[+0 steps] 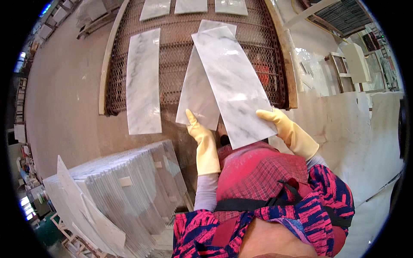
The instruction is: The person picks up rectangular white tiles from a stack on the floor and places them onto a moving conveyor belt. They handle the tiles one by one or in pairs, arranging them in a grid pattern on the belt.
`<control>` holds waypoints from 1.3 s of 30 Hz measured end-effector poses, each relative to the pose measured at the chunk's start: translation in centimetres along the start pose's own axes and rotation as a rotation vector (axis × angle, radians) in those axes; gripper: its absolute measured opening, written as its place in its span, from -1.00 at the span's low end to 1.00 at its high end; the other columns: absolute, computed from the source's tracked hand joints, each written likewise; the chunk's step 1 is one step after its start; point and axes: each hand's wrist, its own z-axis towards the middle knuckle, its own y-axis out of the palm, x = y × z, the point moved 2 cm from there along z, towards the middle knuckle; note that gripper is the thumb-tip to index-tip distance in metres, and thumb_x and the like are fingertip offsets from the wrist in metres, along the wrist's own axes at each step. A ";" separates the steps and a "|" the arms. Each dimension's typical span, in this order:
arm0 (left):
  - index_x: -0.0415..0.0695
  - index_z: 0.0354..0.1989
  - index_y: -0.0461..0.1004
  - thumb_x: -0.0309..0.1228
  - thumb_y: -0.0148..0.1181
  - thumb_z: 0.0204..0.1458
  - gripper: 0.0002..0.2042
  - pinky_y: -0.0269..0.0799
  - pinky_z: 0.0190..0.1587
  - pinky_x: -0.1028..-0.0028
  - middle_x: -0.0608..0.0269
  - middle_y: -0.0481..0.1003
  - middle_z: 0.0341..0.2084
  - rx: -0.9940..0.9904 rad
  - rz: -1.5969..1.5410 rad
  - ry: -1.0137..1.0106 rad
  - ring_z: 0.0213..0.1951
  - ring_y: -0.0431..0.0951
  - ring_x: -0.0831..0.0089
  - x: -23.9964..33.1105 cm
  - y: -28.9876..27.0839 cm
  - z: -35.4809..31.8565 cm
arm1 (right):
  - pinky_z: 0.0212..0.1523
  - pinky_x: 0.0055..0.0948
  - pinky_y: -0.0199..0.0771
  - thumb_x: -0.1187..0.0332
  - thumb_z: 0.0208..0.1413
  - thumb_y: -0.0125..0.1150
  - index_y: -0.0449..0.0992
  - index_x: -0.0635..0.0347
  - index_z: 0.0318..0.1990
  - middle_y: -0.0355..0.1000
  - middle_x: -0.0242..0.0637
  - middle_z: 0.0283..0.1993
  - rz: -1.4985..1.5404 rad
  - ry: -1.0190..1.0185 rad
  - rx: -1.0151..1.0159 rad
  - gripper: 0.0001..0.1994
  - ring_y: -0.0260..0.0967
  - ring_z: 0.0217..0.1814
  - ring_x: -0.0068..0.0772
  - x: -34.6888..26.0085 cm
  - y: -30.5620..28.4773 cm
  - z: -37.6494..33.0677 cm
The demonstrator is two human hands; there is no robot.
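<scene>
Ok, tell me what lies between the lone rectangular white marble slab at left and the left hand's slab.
Head view: only brown metal mesh and, at the near end, brown floor separate the lone slab from the other slab.

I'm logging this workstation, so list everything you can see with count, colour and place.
Mesh bed: 1, rusty brown, top centre
Far slabs: 3, whitish, bed's far end
Left slab: 1, whitish, overhanging bed's near edge
Lower slab: 1, whitish, centre
Upper slab: 1, whitish, across lower slab
Slab stack: 1, whitish, lower left, pieces uncountable
Leaning panels: at least 2, whitish, beside stack
Rim clutter: too small to count
Apron: 1, red, lower centre
Patterned top: 1, pink and navy, bottom
Left hand: 1, yellow glove, on lower slab
Right hand: 1, yellow glove, on upper slab
</scene>
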 end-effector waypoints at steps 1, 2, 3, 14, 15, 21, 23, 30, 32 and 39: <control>-0.17 -0.08 0.47 0.01 0.27 0.20 -0.56 0.53 -0.12 0.22 0.18 0.53 -0.16 -0.140 -0.066 -0.056 -0.18 0.53 0.29 0.8 -0.1 -0.3 | 0.19 -0.26 0.51 0.29 0.22 0.33 0.44 0.29 0.29 0.53 -0.19 0.18 -0.021 -0.040 0.039 -0.49 0.52 0.14 -0.30 -0.9 1.8 -1.0; -0.15 0.06 0.42 -0.06 0.27 0.22 -0.56 0.53 -0.04 0.21 0.16 0.50 -0.05 -0.279 -0.131 -0.114 -0.08 0.52 0.25 1.7 -0.3 -0.6 | 0.17 -0.27 0.52 0.31 0.22 0.33 0.45 0.30 0.28 0.53 -0.19 0.16 -0.042 -0.055 0.081 -0.50 0.53 0.12 -0.30 -1.0 1.6 -1.0; -0.13 0.20 0.38 -0.12 0.26 0.24 -0.53 0.54 0.03 0.19 0.14 0.48 0.06 -0.406 -0.197 -0.172 0.02 0.52 0.22 2.6 -1.0 -1.2 | 0.15 -0.27 0.52 0.32 0.22 0.33 0.46 0.32 0.26 0.54 -0.19 0.14 -0.065 -0.059 0.118 -0.51 0.54 0.09 -0.31 -1.0 1.3 -1.2; -0.11 0.37 0.27 -0.47 0.18 0.26 -0.50 0.46 0.25 0.10 0.10 0.43 0.21 -0.607 -0.409 -0.125 0.20 0.48 0.15 0.4 -2.5 -0.7 | -0.03 -0.37 0.60 0.43 0.18 0.39 0.53 0.39 0.13 0.59 -0.21 0.00 -0.169 -0.199 0.318 -0.61 0.58 -0.06 -0.39 -2.7 0.9 -4.6; -0.11 0.37 0.27 -0.47 0.17 0.27 -0.50 0.46 0.25 0.10 0.09 0.43 0.21 -0.597 -0.427 -0.122 0.20 0.48 0.15 0.1 -2.2 -1.2 | -0.03 -0.37 0.60 0.43 0.17 0.39 0.53 0.40 0.12 0.59 -0.21 -0.01 -0.159 -0.206 0.333 -0.61 0.58 -0.06 -0.40 -2.8 0.6 -4.7; -0.14 0.30 0.35 -0.32 0.20 0.31 -0.57 0.42 0.15 0.27 0.16 0.48 0.12 -0.543 -0.467 -0.073 0.09 0.49 0.28 -2.7 -0.8 -3.1 | -0.03 -0.37 0.60 0.41 0.16 0.41 0.53 0.41 0.12 0.59 -0.21 -0.04 -0.198 -0.239 0.402 -0.60 0.58 -0.09 -0.39 -3.1 -0.9 -4.2; -0.14 0.27 0.38 -0.30 0.21 0.30 -0.59 0.46 0.04 0.29 0.16 0.50 0.07 -0.468 -0.353 -0.192 0.01 0.51 0.27 -0.5 -0.1 -4.9 | -0.03 -0.36 0.60 0.40 0.17 0.41 0.53 0.42 0.12 0.60 -0.20 -0.04 -0.187 -0.243 0.411 -0.59 0.58 -0.09 -0.37 -3.1 -1.1 -3.8; -0.26 0.24 0.39 -0.30 0.24 0.28 -0.56 0.51 0.14 0.18 0.07 0.51 0.09 -0.420 -0.385 -0.185 0.06 0.55 0.17 1.2 -2.9 -0.7 | 0.06 -0.31 0.59 0.37 0.20 0.37 0.52 0.43 0.13 0.59 -0.12 0.02 -0.143 -0.227 0.364 -0.60 0.60 -0.01 -0.30 -2.0 -1.0 -2.2; -0.22 0.23 0.39 -0.30 0.23 0.29 -0.59 0.52 0.11 0.20 0.11 0.52 0.03 -0.498 -0.312 -0.143 0.02 0.56 0.21 1.7 -4.8 1.3 | 0.07 -0.31 0.59 0.38 0.21 0.36 0.51 0.43 0.14 0.59 -0.12 0.03 -0.117 -0.231 0.329 -0.60 0.59 -0.01 -0.30 -1.5 -1.1 -1.6; -0.12 0.21 0.41 -0.30 0.24 0.28 -0.63 0.52 -0.14 0.37 0.25 0.53 -0.11 -0.572 -0.207 -0.199 -0.17 0.57 0.36 1.0 -7.1 4.9 | 0.13 -0.32 0.55 0.36 0.24 0.31 0.47 0.42 0.18 0.57 -0.13 0.06 -0.083 -0.223 0.311 -0.58 0.57 0.04 -0.31 -1.3 0.7 0.1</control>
